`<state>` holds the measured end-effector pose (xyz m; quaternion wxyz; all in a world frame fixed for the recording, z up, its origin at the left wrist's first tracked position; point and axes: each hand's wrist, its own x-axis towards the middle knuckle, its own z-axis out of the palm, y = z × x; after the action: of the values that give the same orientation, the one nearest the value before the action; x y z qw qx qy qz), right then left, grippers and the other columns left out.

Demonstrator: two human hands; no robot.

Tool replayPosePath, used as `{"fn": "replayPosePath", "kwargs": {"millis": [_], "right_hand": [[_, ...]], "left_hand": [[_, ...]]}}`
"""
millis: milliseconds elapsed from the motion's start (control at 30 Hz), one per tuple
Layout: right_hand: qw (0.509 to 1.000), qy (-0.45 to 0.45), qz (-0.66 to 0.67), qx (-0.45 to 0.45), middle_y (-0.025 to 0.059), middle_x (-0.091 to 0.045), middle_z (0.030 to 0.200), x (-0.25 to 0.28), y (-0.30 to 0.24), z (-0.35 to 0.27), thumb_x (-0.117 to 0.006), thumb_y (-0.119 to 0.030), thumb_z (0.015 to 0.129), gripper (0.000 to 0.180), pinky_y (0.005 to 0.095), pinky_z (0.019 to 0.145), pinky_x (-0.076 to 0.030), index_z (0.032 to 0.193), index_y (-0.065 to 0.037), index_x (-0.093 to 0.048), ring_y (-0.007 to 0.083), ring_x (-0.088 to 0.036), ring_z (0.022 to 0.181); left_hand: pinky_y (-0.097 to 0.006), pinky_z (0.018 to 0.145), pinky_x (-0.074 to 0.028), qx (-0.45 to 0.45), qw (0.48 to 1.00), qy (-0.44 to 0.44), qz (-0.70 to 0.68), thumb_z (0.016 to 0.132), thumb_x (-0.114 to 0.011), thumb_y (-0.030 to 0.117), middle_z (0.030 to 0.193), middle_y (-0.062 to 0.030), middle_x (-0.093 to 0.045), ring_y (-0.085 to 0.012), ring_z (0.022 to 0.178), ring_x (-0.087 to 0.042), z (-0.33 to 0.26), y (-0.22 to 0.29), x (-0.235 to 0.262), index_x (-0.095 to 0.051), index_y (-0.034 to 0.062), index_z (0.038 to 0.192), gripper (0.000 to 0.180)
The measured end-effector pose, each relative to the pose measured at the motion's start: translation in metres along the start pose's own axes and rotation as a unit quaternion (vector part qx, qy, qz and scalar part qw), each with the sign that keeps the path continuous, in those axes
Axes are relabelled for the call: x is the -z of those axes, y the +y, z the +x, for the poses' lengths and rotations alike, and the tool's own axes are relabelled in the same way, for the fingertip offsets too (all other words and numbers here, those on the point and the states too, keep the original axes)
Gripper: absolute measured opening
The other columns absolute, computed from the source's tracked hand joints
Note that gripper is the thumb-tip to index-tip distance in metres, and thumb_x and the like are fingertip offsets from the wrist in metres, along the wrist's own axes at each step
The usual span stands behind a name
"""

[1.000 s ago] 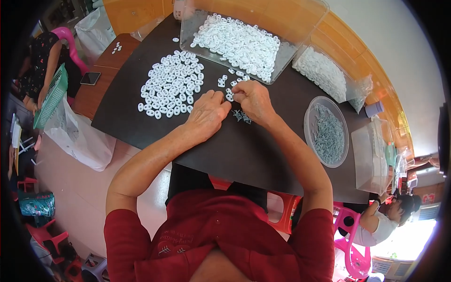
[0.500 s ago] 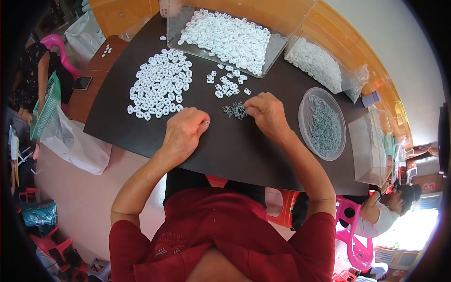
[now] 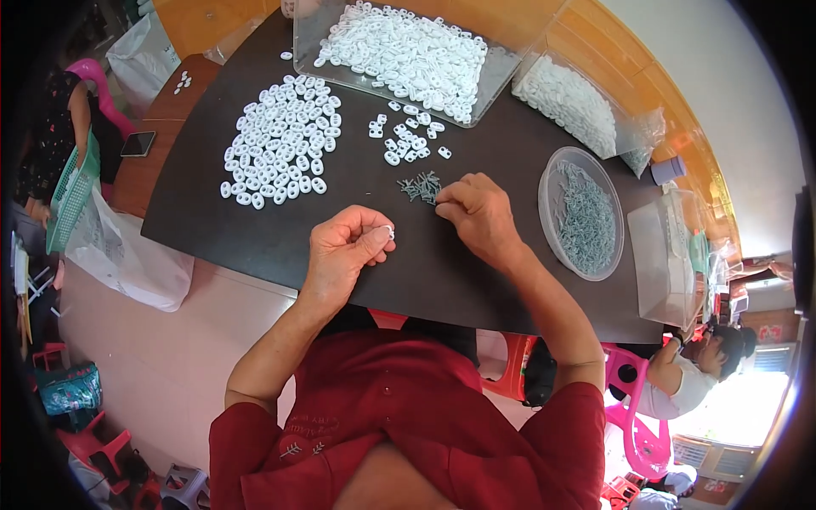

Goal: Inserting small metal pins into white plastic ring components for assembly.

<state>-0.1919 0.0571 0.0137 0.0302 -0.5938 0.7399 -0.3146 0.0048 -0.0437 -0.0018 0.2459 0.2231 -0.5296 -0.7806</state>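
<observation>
My left hand [image 3: 347,255] is closed in a pinch, with a small white plastic piece [image 3: 391,232] showing between thumb and forefinger. At the near right edge of a small pile of grey screws [image 3: 418,187], my right hand [image 3: 480,214] has its thumb and fingers pressed together; whatever they hold is hidden. Just beyond the screws lies a loose group of white two-hole oval pieces [image 3: 411,144]. A larger spread of similar white ovals [image 3: 280,140] covers the table beyond my left hand.
At the far side stands a clear bin [image 3: 501,89] of white pieces, beside a clear bag [image 3: 568,102] of more. A round tub [image 3: 548,242] of screws and a clear plastic box [image 3: 659,263] are on the right. Other people sit at left and lower right.
My left hand has moved right and turned, bringing the white piece into clearer view. My right hand has drawn slightly back toward me from the screw pile. The whole view has shifted a little.
</observation>
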Motion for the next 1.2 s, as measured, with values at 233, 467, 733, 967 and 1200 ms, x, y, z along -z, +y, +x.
{"fn": "replayPosePath", "kwargs": {"millis": [233,467,733,967,1200], "right_hand": [[0.993,0.052,-0.067,0.087,0.0069,-0.053,0.067,-0.012,-0.001,0.000,-0.067,-0.002,0.068,0.008,0.0364,0.060,-0.043,0.071,-0.005,-0.060,0.0250,-0.053,0.068],[0.988,0.029,-0.082,0.128,0.0086,-0.052,0.069,-0.014,-0.002,0.003,-0.065,0.002,0.068,0.012,0.0356,0.057,-0.043,0.072,-0.004,-0.055,0.0272,-0.052,0.067],[0.981,-0.036,0.169,-0.089,0.0016,-0.057,0.073,0.000,-0.041,-0.007,-0.065,0.000,0.075,0.008,0.0234,0.058,-0.044,0.081,-0.002,-0.059,0.0086,-0.053,0.064],[0.945,-0.063,0.296,-0.121,-0.0008,-0.060,0.074,-0.002,-0.061,-0.007,-0.066,0.000,0.076,0.010,0.0216,0.061,-0.044,0.085,-0.002,-0.062,0.0051,-0.053,0.068],[0.946,-0.065,0.295,-0.118,-0.0002,-0.061,0.075,-0.007,-0.061,-0.006,-0.065,0.000,0.076,0.010,0.0208,0.061,-0.043,0.085,-0.002,-0.062,0.0052,-0.053,0.068]], "left_hand": [[-0.018,0.058,-0.042,-0.005,1.000,0.001,0.005,0.089,-0.060,0.014,0.075,-0.0014,-0.060,-0.0047,0.064,-0.051,-0.001,-0.005,0.000,-0.061,0.0019,0.091,0.012],[-0.018,0.058,-0.042,-0.017,1.000,0.006,0.008,0.089,-0.060,0.013,0.075,-0.0019,-0.060,-0.0049,0.064,-0.052,-0.001,-0.007,-0.001,-0.061,0.0014,0.091,0.012],[-0.018,0.059,-0.043,-0.014,0.999,0.014,-0.044,0.088,-0.060,0.011,0.076,-0.0029,-0.061,-0.0057,0.066,-0.054,0.001,-0.006,-0.001,-0.061,0.0011,0.092,0.011],[-0.019,0.060,-0.044,-0.013,0.998,0.005,-0.056,0.087,-0.061,0.010,0.077,-0.0037,-0.062,-0.0068,0.066,-0.054,0.000,-0.003,-0.003,-0.062,-0.0010,0.092,0.012],[-0.019,0.061,-0.043,-0.017,0.999,0.003,-0.050,0.087,-0.061,0.010,0.077,-0.0027,-0.061,-0.0065,0.066,-0.053,-0.002,-0.005,-0.002,-0.061,-0.0006,0.090,0.011]]}}
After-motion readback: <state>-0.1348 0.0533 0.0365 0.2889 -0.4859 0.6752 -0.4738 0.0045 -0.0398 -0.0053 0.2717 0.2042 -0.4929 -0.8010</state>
